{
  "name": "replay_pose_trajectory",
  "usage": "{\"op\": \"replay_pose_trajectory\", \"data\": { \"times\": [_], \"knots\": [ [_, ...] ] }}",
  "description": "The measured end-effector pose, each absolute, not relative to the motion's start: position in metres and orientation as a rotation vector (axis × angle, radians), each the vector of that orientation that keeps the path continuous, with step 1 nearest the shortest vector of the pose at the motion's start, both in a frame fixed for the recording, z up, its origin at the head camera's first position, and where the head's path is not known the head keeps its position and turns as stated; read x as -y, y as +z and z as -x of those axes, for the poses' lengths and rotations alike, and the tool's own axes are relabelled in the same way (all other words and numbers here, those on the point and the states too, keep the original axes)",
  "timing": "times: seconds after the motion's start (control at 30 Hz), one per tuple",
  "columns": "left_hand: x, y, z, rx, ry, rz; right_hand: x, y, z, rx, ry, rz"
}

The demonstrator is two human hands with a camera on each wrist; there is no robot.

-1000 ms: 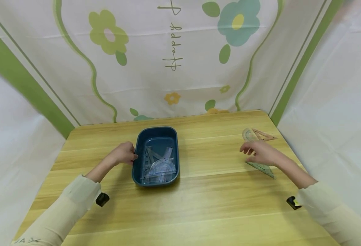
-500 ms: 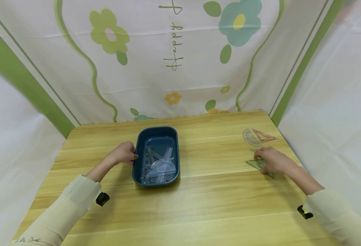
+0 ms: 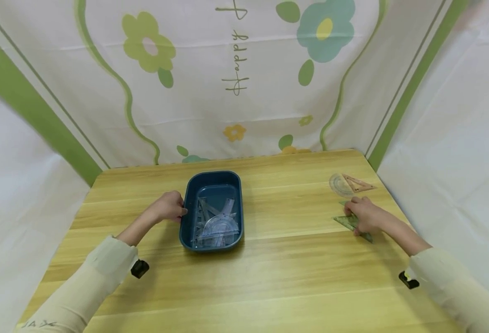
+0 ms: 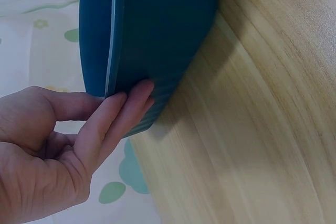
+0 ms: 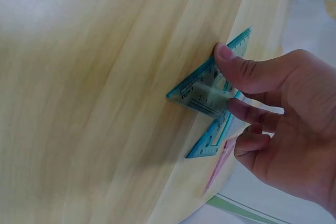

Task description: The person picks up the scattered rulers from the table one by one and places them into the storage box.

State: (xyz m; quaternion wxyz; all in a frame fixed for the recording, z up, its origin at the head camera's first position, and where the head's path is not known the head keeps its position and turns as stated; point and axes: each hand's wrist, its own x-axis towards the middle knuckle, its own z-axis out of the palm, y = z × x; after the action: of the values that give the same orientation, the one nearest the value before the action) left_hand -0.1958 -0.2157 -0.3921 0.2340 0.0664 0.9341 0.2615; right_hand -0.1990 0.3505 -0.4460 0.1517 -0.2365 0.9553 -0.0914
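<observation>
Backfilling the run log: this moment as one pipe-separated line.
left hand: grips blue bin | right hand: pinches green set square | in bin: clear protractor, other tools | on table: pink set square, untouched

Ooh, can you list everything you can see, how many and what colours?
Box: one, dark blue, on the table left of centre
Clear drawing tools: several overlapping, including a protractor, inside the box
Clear protractor: one, table's far right
Pink set square: one, right next to that protractor
Green set squares: seemingly two, at the right hand
Table: one, light wood, beneath everything
Flowery cloth: white, green, blue, orange, behind the table
Wrist devices: two, black, one per wrist
Sleeves: two, pale, both forearms
Left hand: one, gripping the box's side
Right hand: one, pinching a green set square
</observation>
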Motion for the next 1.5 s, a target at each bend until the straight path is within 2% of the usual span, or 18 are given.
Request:
{"op": "replay_pose_trajectory", "data": {
  "times": [0.33,0.8,1.5],
  "knots": [
    [0.215,-0.393,0.197,-2.569,0.720,-0.185,-0.350,-0.445,0.197,-2.742,-0.356,0.667],
    [0.216,-0.393,0.195,-2.577,0.697,-0.181,-0.347,-0.446,0.192,-2.782,-0.368,0.826],
    [0.217,-0.392,0.195,-2.581,0.714,-0.210,-0.322,-0.420,0.194,-2.667,-0.911,0.596]
  ]
}}
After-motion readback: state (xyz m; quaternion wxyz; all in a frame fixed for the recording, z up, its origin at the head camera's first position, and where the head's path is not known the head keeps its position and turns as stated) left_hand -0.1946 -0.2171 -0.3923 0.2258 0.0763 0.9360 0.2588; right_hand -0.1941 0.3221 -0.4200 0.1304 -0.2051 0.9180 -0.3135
